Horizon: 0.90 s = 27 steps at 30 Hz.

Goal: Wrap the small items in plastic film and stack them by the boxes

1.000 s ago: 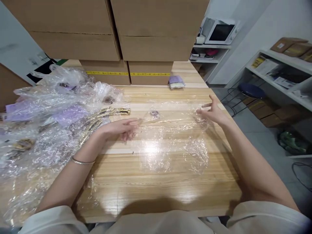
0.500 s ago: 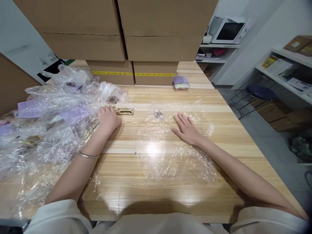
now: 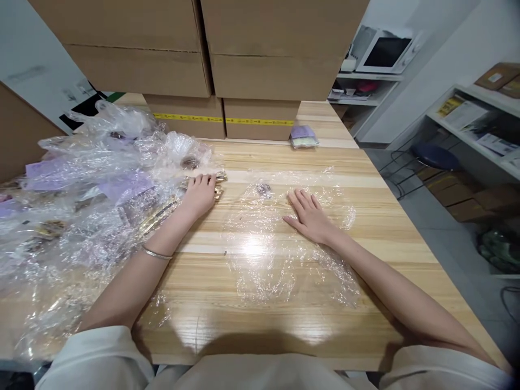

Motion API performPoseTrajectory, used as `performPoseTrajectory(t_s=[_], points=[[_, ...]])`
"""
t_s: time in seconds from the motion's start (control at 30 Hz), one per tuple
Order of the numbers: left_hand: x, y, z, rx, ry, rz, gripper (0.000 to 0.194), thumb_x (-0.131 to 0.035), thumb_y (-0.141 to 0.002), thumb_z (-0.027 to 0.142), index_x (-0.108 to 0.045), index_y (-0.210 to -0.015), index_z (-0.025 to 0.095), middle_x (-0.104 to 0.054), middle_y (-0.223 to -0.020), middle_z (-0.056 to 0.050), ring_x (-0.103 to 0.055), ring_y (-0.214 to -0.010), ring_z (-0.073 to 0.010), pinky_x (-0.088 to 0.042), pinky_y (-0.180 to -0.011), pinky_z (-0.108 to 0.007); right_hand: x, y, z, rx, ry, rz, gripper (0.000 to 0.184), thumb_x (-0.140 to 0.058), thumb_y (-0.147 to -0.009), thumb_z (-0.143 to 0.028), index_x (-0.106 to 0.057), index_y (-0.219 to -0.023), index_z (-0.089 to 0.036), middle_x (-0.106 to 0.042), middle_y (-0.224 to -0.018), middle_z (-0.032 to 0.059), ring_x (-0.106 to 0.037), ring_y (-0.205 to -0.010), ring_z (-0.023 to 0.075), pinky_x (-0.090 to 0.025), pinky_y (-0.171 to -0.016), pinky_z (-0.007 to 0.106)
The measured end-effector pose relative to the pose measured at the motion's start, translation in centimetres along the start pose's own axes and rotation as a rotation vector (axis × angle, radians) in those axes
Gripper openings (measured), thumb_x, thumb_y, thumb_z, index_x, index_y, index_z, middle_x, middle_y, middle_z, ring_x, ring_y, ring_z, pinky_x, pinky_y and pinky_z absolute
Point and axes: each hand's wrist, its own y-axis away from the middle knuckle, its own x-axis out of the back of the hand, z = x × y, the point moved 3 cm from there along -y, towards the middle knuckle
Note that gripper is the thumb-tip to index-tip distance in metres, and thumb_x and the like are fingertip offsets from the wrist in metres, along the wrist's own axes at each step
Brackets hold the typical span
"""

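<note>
My left hand [image 3: 200,194] is closed, its fingers curled down over a gold utility knife [image 3: 219,192], most of which the hand hides. Another gold piece [image 3: 221,176] sticks out just beyond the fingertips. My right hand [image 3: 311,216] lies flat with fingers stretched out, pressing on a clear plastic bag [image 3: 268,271] spread over the wooden table [image 3: 227,336]. Inside or under the bag's upper left is a small dark item [image 3: 263,188], too small to name. A shiny gold strip [image 3: 156,218] lies by my left wrist.
A heap of clear plastic packets [image 3: 122,157] with purple cards covers the table's left side. Cardboard boxes [image 3: 260,76] are stacked at the back. A small purple packet [image 3: 304,136] lies beside them. A stool [image 3: 434,156] and shelves stand to the right.
My left hand has moved right and slightly away from me, now over the gold utility knife that showed beside it. My right hand has stayed nearly still on the bag.
</note>
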Motion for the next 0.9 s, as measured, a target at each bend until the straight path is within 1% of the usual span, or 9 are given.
performPoseTrajectory(t_s=[0.1, 0.27, 0.43, 0.53, 0.6, 0.63, 0.7, 0.77, 0.9], points=[[-0.7, -0.5, -0.7, 0.070, -0.001, -0.044, 0.059, -0.038, -0.093, 0.018, -0.035, -0.149, 0.002, -0.056, -0.132, -0.027, -0.050, -0.122, -0.0395, -0.035, -0.101, -0.048, -0.1, 0.1, -0.3, 0.019, 0.004, -0.008, 0.079, -0.023, -0.096, -0.069, -0.008, -0.159, -0.023, -0.007, -0.166, 0.0084, 0.001, -0.152, 0.0280, -0.006, -0.124, 0.053], [-0.3, -0.7, -2.5, 0.158, 0.021, -0.069, 0.070, -0.053, -0.090, 0.033, -0.034, -0.148, 0.001, -0.059, -0.127, -0.028, -0.048, -0.121, -0.0435, -0.038, -0.097, -0.050, -0.4, 0.4, -0.7, 0.073, -0.013, 0.020, 0.079, -0.030, -0.096, -0.067, -0.003, -0.160, -0.029, -0.006, -0.166, 0.0042, -0.001, -0.151, 0.0296, -0.009, -0.123, 0.055], [2.1, 0.0, -1.8, 0.144, 0.012, 0.018, 0.045, -0.045, -0.088, 0.015, -0.049, -0.130, 0.002, -0.059, -0.120, -0.024, -0.053, -0.115, -0.0388, -0.038, -0.101, -0.051, 0.5, 0.4, -1.0, 0.099, -0.124, 0.052, 0.075, -0.034, -0.097, -0.064, -0.007, -0.159, -0.032, -0.016, -0.165, 0.0038, -0.009, -0.151, 0.0302, -0.015, -0.123, 0.057], [5.2, 1.1, 0.6, 0.147, 0.113, 0.091, 0.050, -0.044, -0.088, 0.013, -0.043, -0.136, -0.001, -0.054, -0.121, -0.026, -0.058, -0.103, -0.0354, -0.048, -0.086, -0.045, 2.7, 0.4, -1.7, 0.060, -0.329, 0.178, 0.066, -0.039, -0.097, -0.060, -0.023, -0.155, -0.033, -0.029, -0.162, 0.0045, -0.021, -0.150, 0.0326, -0.022, -0.120, 0.061], [6.8, 1.9, 3.3, 0.056, 0.243, 0.077, 0.064, -0.046, -0.088, 0.013, -0.029, -0.149, 0.004, -0.052, -0.126, -0.024, -0.060, -0.094, -0.0309, -0.051, -0.079, -0.042, 4.3, 0.4, -2.9, 0.033, -0.587, 0.193, 0.060, -0.042, -0.098, -0.057, -0.030, -0.152, -0.036, -0.041, -0.156, 0.0052, -0.041, -0.140, 0.0322, -0.038, -0.114, 0.059], [7.2, 2.4, 5.1, -0.039, 0.303, 0.038, 0.070, -0.046, -0.088, 0.012, -0.022, -0.153, 0.007, -0.051, -0.127, -0.023, -0.060, -0.092, -0.0295, -0.052, -0.078, -0.041, 4.8, 0.4, -3.7, 0.023, -0.733, 0.137, 0.058, -0.044, -0.098, -0.055, -0.031, -0.152, -0.037, -0.047, -0.150, 0.0062, -0.053, -0.130, 0.0306, -0.047, -0.107, 0.056], [7.2, 3.4, 8.4, -0.195, 0.401, -0.017, 0.080, -0.049, -0.087, 0.012, -0.011, -0.157, 0.011, -0.050, -0.130, -0.022, -0.060, -0.095, -0.0301, -0.053, -0.079, -0.042, 5.4, 0.4, -5.7, 0.011, -0.943, -0.030, 0.060, -0.050, -0.097, -0.051, -0.032, -0.151, -0.035, -0.059, -0.137, 0.0085, -0.067, -0.107, 0.0268, -0.058, -0.092, 0.051], [6.5, 4.4, 11.1, -0.347, 0.470, -0.008, 0.085, -0.051, -0.087, 0.013, -0.003, -0.158, 0.015, -0.046, -0.137, -0.022, -0.058, -0.108, -0.0338, -0.051, -0.087, -0.044, 5.7, 0.4, -7.3, 0.009, -0.996, -0.109, 0.062, -0.061, -0.090, -0.047, -0.042, -0.147, -0.031, -0.063, -0.129, 0.0096, -0.069, -0.095, 0.0248, -0.060, -0.087, 0.049], [5.6, 6.2, 13.3, -0.538, 0.508, 0.170, 0.081, -0.050, -0.090, 0.013, -0.004, -0.156, 0.021, -0.039, -0.147, -0.020, -0.045, -0.130, -0.0364, -0.043, -0.102, -0.050, 5.5, 0.8, -7.1, -0.028, -1.125, -0.138, 0.047, -0.070, -0.083, -0.042, -0.058, -0.126, -0.026, -0.063, -0.125, 0.0079, -0.068, -0.082, 0.0191, -0.061, -0.078, 0.042]])
